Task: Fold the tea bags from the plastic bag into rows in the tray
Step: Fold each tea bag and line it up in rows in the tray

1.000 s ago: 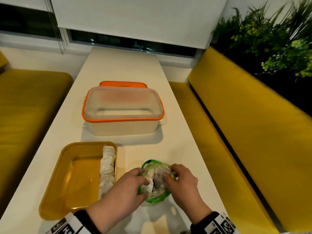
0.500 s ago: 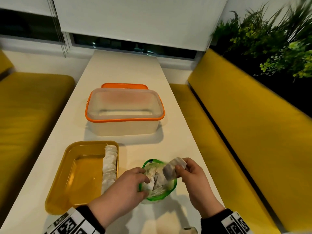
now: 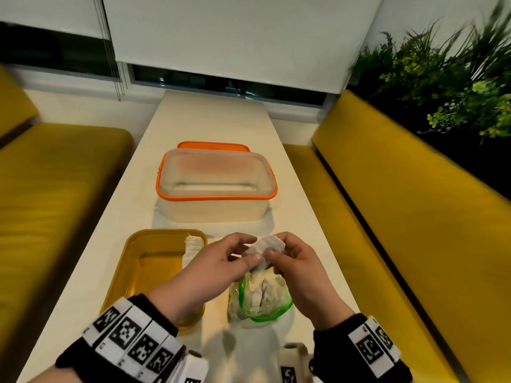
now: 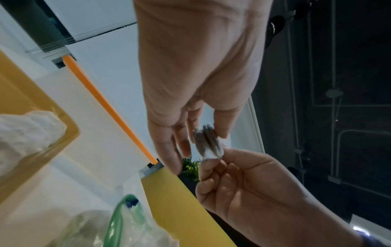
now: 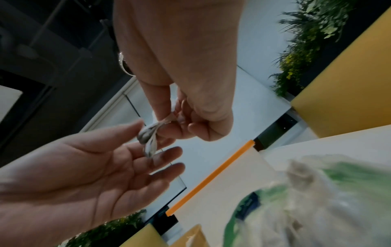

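A crumpled white tea bag (image 3: 266, 244) hangs above the clear plastic bag (image 3: 260, 299) with the green zip, which lies on the table with more tea bags inside. My right hand (image 3: 276, 246) pinches the tea bag between thumb and fingers; the right wrist view shows that pinch on the tea bag (image 5: 149, 138). My left hand (image 3: 250, 247) meets it from the left, fingers straight, touching the tea bag (image 4: 209, 143). The yellow tray (image 3: 143, 269) sits to the left, with one row of folded tea bags (image 3: 193, 247) along its right wall.
A translucent box with an orange rim (image 3: 215, 186) stands beyond the tray, its orange lid (image 3: 213, 145) behind it. The narrow white table (image 3: 210, 114) runs to the window. Yellow benches (image 3: 401, 217) flank both sides, with plants at the far right.
My right hand drew a tea bag out of the plastic bag and raised it. My left hand let go of the bag's rim and rose to meet the tea bag.
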`<action>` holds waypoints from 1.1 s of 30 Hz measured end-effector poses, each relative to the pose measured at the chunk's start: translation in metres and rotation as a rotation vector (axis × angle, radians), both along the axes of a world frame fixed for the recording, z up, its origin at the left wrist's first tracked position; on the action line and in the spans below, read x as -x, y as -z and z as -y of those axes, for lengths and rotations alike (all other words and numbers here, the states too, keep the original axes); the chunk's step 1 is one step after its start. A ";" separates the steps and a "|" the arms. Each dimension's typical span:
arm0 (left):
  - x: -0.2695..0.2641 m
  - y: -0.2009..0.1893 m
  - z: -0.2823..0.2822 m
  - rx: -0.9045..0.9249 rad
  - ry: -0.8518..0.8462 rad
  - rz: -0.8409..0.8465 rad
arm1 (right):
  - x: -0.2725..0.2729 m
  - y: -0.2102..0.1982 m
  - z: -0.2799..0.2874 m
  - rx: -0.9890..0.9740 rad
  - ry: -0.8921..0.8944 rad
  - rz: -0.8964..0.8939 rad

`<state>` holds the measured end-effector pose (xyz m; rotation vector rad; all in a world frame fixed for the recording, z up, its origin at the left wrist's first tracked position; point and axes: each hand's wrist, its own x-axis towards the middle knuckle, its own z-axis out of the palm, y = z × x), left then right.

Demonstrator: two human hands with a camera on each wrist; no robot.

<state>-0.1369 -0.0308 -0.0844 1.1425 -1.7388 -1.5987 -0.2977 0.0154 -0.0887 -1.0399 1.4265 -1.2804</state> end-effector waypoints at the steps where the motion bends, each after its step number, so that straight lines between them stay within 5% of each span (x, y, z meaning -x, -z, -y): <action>1: -0.002 -0.003 0.000 -0.051 -0.014 -0.045 | -0.005 -0.004 0.002 0.013 -0.020 -0.016; 12: -0.045 -0.004 -0.012 0.002 -0.296 -0.083 | -0.056 -0.007 0.009 0.166 0.082 -0.539; 21: -0.084 -0.005 -0.011 0.000 -0.366 -0.135 | -0.087 -0.015 0.013 0.244 0.082 -0.510; 27: -0.105 0.005 -0.008 -0.057 -0.436 -0.185 | -0.095 -0.012 0.020 0.181 -0.006 -0.541; 33: -0.130 0.026 -0.007 -0.127 -0.510 -0.144 | -0.101 0.013 0.035 -0.027 -0.349 -0.959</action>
